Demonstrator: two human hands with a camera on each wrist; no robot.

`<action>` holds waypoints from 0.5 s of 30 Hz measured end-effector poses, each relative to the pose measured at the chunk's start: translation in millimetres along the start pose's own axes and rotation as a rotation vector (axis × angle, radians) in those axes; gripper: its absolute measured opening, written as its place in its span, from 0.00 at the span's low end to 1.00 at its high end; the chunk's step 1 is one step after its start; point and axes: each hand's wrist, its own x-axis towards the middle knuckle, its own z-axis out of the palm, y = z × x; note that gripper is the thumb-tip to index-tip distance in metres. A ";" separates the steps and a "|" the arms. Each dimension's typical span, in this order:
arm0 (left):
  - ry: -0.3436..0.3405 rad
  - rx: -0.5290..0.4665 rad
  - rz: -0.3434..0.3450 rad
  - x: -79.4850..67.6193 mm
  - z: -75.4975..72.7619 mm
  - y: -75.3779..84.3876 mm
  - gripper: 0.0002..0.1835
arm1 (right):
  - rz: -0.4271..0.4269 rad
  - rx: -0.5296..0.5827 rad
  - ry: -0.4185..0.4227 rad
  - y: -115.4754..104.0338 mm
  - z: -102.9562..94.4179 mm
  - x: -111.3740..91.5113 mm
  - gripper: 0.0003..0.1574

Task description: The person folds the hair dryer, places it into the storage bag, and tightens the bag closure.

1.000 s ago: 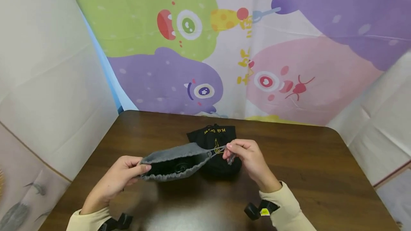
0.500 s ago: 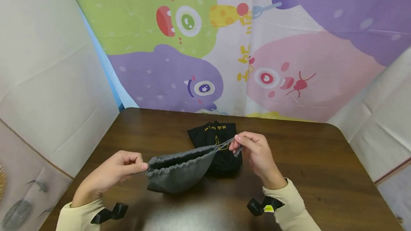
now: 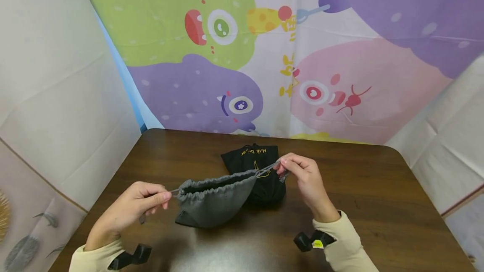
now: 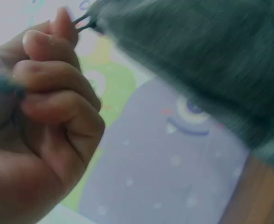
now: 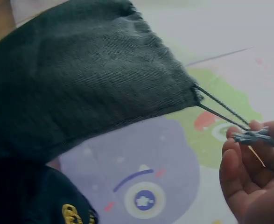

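Observation:
A grey fabric drawstring bag [image 3: 217, 205] hangs between the two hands, its gathered mouth partly open toward the head camera. My left hand [image 3: 138, 205] pinches the cord at the bag's left end. In the left wrist view, two thin strands run from the left fingertips to the bag's corner, and the other fingers are curled. My right hand [image 3: 304, 179] pinches the drawstring [image 5: 223, 112] at the opposite corner, where the knotted cord end [image 5: 253, 136] sticks out by the fingers. The cords on both sides look taut. What lies inside the bag is hidden.
A black drawstring pouch [image 3: 266, 190] with yellow "Hair Dryer" lettering lies on the brown wooden table [image 3: 359, 192], just behind the grey bag and partly covered by it. A cartoon-printed curtain [image 3: 242, 53] hangs behind the table, with pale cloth panels at both sides.
The left hand has gone from gripping the bag's rim to pinching its cord and moved left. The right hand moved slightly right and up. The bag's mouth has narrowed and its front now shows.

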 end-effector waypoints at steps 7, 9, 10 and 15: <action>0.183 -0.263 0.228 7.5 21.8 -13.5 0.18 | 0.030 0.462 -0.155 6.8 11.0 -0.1 0.25; 0.224 -0.342 0.254 9.5 27.1 -15.3 0.18 | 0.054 0.594 -0.191 8.2 15.0 0.7 0.26; 0.247 -0.365 0.253 10.7 29.4 -15.5 0.19 | 0.065 0.646 -0.200 8.7 17.0 1.3 0.27; 0.364 -0.442 0.225 15.1 39.3 -12.5 0.22 | 0.121 0.791 -0.184 10.7 24.0 1.8 0.30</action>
